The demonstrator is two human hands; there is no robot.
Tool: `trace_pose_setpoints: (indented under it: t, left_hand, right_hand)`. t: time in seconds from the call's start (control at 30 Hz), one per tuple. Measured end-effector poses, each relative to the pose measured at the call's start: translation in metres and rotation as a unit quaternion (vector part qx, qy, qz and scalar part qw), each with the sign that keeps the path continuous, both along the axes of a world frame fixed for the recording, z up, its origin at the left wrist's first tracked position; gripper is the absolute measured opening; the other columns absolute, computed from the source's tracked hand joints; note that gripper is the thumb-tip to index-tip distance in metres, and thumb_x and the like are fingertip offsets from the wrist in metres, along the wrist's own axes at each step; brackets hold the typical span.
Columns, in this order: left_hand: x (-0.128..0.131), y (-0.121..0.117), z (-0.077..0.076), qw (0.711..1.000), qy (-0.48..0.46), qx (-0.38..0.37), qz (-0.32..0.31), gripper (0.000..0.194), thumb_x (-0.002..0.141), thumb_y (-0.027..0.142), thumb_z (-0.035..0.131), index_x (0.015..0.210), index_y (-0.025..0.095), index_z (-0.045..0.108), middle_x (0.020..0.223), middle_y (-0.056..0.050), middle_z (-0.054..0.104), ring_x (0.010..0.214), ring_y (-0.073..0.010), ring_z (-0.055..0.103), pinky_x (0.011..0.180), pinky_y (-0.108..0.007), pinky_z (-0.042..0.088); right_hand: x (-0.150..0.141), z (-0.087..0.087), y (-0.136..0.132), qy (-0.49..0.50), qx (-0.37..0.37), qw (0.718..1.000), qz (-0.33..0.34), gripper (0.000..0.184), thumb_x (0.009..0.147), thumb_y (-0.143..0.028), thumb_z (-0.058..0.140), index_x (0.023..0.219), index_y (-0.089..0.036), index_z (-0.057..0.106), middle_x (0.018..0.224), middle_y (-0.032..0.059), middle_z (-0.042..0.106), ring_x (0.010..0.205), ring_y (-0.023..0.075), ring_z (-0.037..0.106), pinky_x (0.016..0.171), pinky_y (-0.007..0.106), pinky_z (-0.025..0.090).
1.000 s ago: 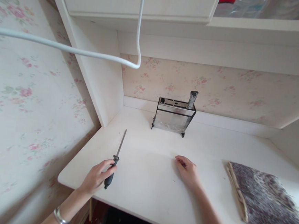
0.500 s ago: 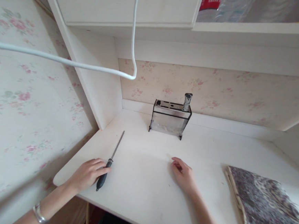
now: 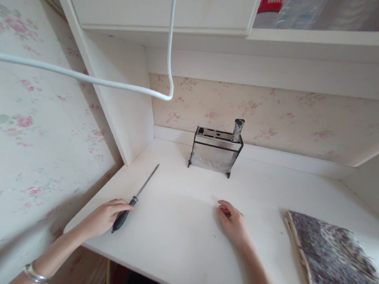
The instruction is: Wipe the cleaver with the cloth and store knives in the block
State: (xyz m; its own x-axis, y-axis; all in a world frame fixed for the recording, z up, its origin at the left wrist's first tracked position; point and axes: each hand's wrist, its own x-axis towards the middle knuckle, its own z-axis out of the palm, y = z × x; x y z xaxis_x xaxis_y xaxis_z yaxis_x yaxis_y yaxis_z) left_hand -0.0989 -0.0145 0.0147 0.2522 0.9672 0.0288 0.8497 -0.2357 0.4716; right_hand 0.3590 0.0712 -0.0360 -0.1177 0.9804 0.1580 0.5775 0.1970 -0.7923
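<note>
My left hand (image 3: 105, 216) lies on the white desk (image 3: 180, 255) near its front left corner, fingers closed over the dark handle of a sharpening steel (image 3: 139, 193). The thin rod of the steel lies flat and points away toward the back. My right hand (image 3: 232, 222) rests palm down on the middle of the desk, fingers loosely curled and holding nothing. A metal knife block (image 3: 215, 155) stands at the back against the wall, with one grey handle (image 3: 237, 129) sticking up from its right end.
A dark speckled board (image 3: 331, 258) lies flat at the right front. A white cable (image 3: 83, 77) hangs across the upper left. A white side panel (image 3: 123, 106) bounds the desk on the left. A shelf (image 3: 316, 36) above holds bottles.
My left hand has drawn the sharpening steel leftward and slightly closer to the desk's front corner. My right hand has stayed where it was.
</note>
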Motion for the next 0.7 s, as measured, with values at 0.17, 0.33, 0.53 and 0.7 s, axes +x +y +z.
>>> trace_pose_setpoints:
  t: [0.17, 0.33, 0.53, 0.7]
  left_hand:
    - [0.000, 0.000, 0.005, 0.997, -0.066, -0.032, 0.016, 0.039, 0.085, 0.019, 0.038, 0.103, 0.028, 0.071, 0.108, -0.002, 0.068, 0.102, -0.0158, 0.062, 0.094, -0.026, 0.046]
    - [-0.003, -0.001, -0.001, 0.998, -0.060, -0.004, 0.033, 0.038, 0.084, 0.020, 0.039, 0.098, 0.029, 0.073, 0.106, -0.001, 0.069, 0.101, -0.0152, 0.063, 0.093, -0.023, 0.046]
    - [-0.007, -0.002, -0.002, 0.997, -0.057, -0.001, 0.042, 0.034, 0.086, 0.023, 0.040, 0.097, 0.029, 0.072, 0.109, -0.001, 0.068, 0.103, -0.0158, 0.062, 0.094, -0.024, 0.046]
    - [-0.003, -0.005, -0.003, 0.994, -0.086, 0.004, 0.068, 0.031, 0.087, 0.030, 0.042, 0.096, 0.027, 0.072, 0.107, -0.002, 0.069, 0.099, -0.0169, 0.064, 0.091, -0.026, 0.048]
  right_hand:
    - [-0.001, 0.001, 0.000, -0.009, -0.001, 1.000, -0.010, 0.028, 0.084, -0.036, 0.049, 0.105, -0.021, 0.061, 0.089, 0.0055, 0.068, 0.078, 0.0192, 0.063, 0.072, 0.032, 0.049]
    - [-0.001, -0.001, 0.002, -0.006, 0.000, 1.000, -0.010, 0.029, 0.084, -0.036, 0.049, 0.104, -0.020, 0.062, 0.089, 0.0066, 0.068, 0.078, 0.0197, 0.063, 0.073, 0.033, 0.049]
    - [-0.006, -0.001, 0.000, -0.013, -0.007, 1.000, -0.024, 0.027, 0.082, -0.036, 0.050, 0.099, -0.021, 0.065, 0.087, 0.0059, 0.069, 0.078, 0.0204, 0.063, 0.074, 0.035, 0.048]
    - [-0.006, 0.033, 0.023, 0.079, -0.104, 0.991, 0.026, 0.028, 0.075, -0.033, 0.057, 0.098, -0.021, 0.063, 0.083, 0.0030, 0.069, 0.069, 0.0178, 0.064, 0.067, 0.031, 0.050]
